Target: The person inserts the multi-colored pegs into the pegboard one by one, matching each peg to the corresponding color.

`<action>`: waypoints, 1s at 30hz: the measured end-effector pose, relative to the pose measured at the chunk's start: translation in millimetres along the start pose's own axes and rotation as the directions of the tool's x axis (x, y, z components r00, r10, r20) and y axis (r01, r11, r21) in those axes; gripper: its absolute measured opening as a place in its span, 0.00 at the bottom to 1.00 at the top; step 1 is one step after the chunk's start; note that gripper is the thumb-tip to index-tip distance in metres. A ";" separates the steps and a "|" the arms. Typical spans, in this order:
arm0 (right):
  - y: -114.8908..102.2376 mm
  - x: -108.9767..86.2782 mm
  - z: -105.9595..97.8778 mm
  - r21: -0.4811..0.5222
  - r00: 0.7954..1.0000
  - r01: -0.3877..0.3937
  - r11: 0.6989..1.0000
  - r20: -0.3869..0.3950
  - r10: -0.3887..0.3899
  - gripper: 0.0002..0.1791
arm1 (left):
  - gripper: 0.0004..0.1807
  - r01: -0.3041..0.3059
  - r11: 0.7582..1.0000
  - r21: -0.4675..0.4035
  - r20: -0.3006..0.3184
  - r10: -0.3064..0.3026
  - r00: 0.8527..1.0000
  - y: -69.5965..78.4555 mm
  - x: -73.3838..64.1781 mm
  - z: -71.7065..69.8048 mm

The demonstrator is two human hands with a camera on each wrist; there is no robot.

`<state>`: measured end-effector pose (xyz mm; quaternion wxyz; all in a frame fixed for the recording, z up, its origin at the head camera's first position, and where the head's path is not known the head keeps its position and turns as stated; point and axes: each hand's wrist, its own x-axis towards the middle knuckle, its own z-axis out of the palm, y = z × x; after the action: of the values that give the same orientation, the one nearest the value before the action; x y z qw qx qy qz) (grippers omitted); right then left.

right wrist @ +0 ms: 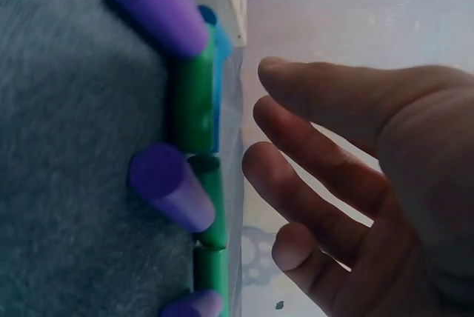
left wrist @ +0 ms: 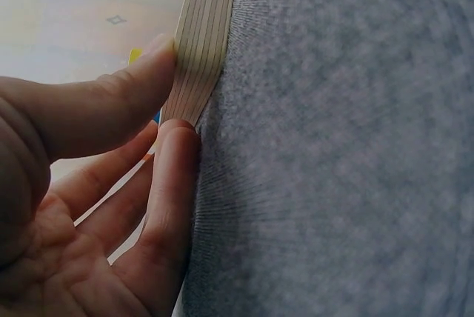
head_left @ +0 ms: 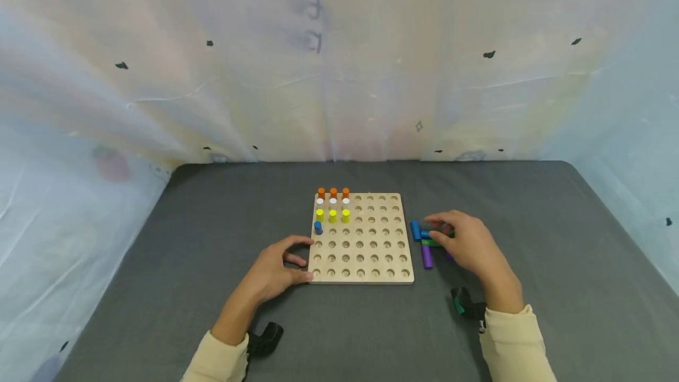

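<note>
A square wooden peg board [head_left: 366, 246] with rows of round holes lies mid-table. My left hand [head_left: 278, 267] holds its near left corner, thumb [left wrist: 141, 72] on the edge and bent fingers against the side. Three orange pegs [head_left: 333, 193], three white pegs [head_left: 333, 201] and three yellow pegs [head_left: 332, 216] stand in its far left rows. One blue peg [head_left: 317, 228] stands in front of them. My right hand [head_left: 469, 243] is over loose pegs right of the board, fingers loosely bent and apart, nothing between them in the right wrist view.
Several loose pegs lie grouped beside the board's right edge: a blue one [head_left: 415, 230], green ones [right wrist: 194, 106] and purple ones [right wrist: 159, 6]. Dark grey cloth covers the table [head_left: 239, 205]. A pale patterned curtain [head_left: 371, 75] hangs behind and at both sides.
</note>
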<state>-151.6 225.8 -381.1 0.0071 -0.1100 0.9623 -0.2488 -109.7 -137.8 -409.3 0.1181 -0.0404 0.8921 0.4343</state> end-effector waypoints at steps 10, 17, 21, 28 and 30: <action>8.8 6.5 11.5 -0.043 0.999 -0.047 0.998 0.004 0.047 0.14 | 0.34 -0.004 1.000 0.011 -0.004 0.004 1.000 2.3 -1.7 -2.0; 6.7 7.3 13.2 -0.068 0.997 -0.063 0.996 0.045 0.066 0.15 | 0.33 -0.009 1.000 -0.005 0.001 0.009 1.000 2.5 -3.1 -1.0; 3.5 7.2 15.2 -0.095 0.995 -0.063 0.993 0.067 0.070 0.16 | 0.34 -0.013 1.000 -0.004 -0.003 0.013 1.000 2.3 -2.7 -0.1; -1.4 8.8 14.8 -0.094 0.998 -0.045 0.995 0.041 0.049 0.16 | 0.34 -0.007 1.000 0.004 -0.006 0.007 1.000 2.8 -2.8 -1.2; -1.5 9.4 12.7 -0.077 0.999 -0.038 0.996 0.013 0.039 0.16 | 0.34 -0.008 1.000 0.004 -0.007 0.008 1.000 3.3 -3.0 -1.4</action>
<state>-159.5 216.5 -391.2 0.0144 -0.0935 0.9730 -0.2106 -107.6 -136.9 -405.2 0.1134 -0.0382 0.8936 0.4326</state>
